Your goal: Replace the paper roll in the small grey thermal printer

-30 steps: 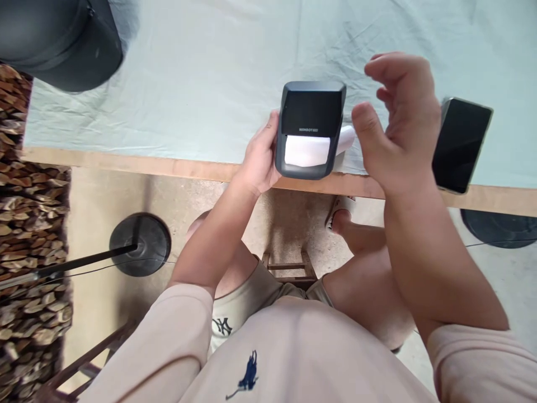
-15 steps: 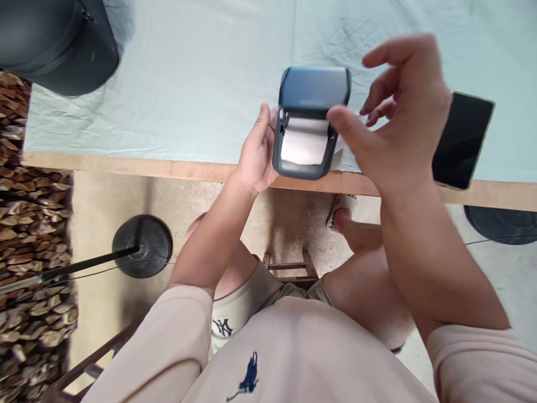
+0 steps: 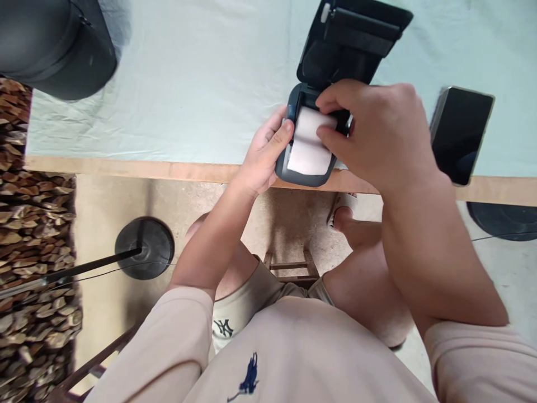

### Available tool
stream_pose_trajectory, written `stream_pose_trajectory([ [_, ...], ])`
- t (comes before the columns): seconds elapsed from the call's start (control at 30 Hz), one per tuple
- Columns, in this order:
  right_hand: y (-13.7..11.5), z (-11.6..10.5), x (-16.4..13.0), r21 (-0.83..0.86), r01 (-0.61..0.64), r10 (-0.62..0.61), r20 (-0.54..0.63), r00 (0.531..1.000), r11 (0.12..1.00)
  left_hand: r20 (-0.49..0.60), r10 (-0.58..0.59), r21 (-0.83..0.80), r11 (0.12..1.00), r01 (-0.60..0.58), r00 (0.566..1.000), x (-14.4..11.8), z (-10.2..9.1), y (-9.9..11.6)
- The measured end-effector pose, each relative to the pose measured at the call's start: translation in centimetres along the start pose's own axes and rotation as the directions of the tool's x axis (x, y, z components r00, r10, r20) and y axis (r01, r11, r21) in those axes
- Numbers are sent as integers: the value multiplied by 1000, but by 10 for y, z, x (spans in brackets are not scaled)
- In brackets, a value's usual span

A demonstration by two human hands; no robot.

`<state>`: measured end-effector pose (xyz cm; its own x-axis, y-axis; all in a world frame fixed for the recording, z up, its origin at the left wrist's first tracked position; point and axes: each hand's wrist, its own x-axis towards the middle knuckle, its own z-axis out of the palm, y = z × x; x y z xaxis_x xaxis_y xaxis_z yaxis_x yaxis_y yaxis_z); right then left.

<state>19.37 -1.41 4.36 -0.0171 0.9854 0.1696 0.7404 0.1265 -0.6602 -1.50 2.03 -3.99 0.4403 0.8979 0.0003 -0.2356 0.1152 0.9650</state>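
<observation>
Left hand (image 3: pixel 262 154) is wrapped around the left side of a small dark printer (image 3: pixel 300 168), thumb lying against the paper's edge, steadying the body. Right hand (image 3: pixel 377 131) is pinched on the white paper roll (image 3: pixel 308 143) with thumb and forefinger, the other fingers curled over the open bay. The printer sits at the near edge of the table (image 3: pixel 168 168), on a pale green cloth (image 3: pixel 188 84); its lid (image 3: pixel 352 39) is swung up and back.

Judgement: the roll looks light and soft, easily creased or unwound, so it is best held by its 2 ends. The printer shell looks stiff and smooth, best gripped by the sides.

A dark phone (image 3: pixel 461 134) lies just right of the right hand. A black cap (image 3: pixel 54 45) is at the far left.
</observation>
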Motion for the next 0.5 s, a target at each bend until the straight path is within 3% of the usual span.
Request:
stream_pose_trajectory([
  [0.17,-19,0,3,-129,-180,192,81,978,975,6,32,36,999,-33,999,0,1,2],
  [0.23,-30,-7,-2,-96,-180,188,74,979,979,-5,36,18,999,-36,999,0,1,1],
  [0.3,-32,-15,-6,137,-126,124,26,992,983,-41,36,-9,999,-37,999,0,1,-1],
  [0.37,-22,-21,-7,448,-44,108,-117,987,893,-109,19,-30,999,-22,994,0,1,0],
  [0.43,-2,-22,-3,675,-10,234,-241,942,738,-171,-28,-47,999,20,985,0,2,2],
  [0.5,21,-20,2,772,-98,410,-221,885,628,-180,-86,-81,994,72,980,0,1,7],
])
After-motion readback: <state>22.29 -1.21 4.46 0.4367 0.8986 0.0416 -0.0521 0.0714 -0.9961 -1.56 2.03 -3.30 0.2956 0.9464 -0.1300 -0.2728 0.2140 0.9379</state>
